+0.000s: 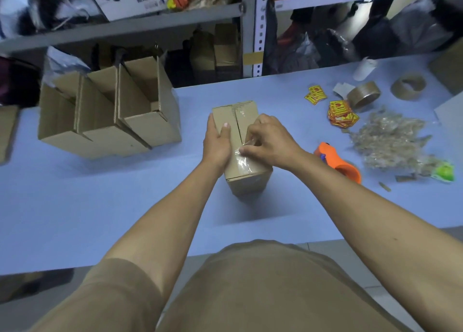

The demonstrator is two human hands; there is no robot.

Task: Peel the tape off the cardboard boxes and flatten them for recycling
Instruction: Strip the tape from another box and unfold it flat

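I note the closed cardboard box [240,143] standing at the centre of the pale blue table [100,206], its top flaps meeting in a seam that runs toward 12 o'clock. Clear glossy tape [241,160] covers the near end of that seam and folds over the front edge.

My left hand [218,143] grips the box's left side, thumb laid on the top flap and fingers curled round the wall. My right hand [265,141] is bunched over the seam, fingertips pinching a lifted, crinkled bit of the tape; it hides part of the right flap.

At 10 o'clock stands a row of open cardboard boxes [110,111], plain brown corrugated board, flaps up, well apart from the worked box. At 3 o'clock, just beyond my right forearm, lies an orange plastic tape dispenser [338,163]. Beyond it is a tangled heap of peeled tape [390,141], translucent and brownish, with a small green object [444,172] at its near edge. At 2 o'clock lie yellow-and-red stickers [340,113] in loose stacks, a roll of brown tape [363,97], and a bare cardboard tape core [408,87]. Grey metal shelving [248,30] with bags and cartons runs along 12 o'clock.
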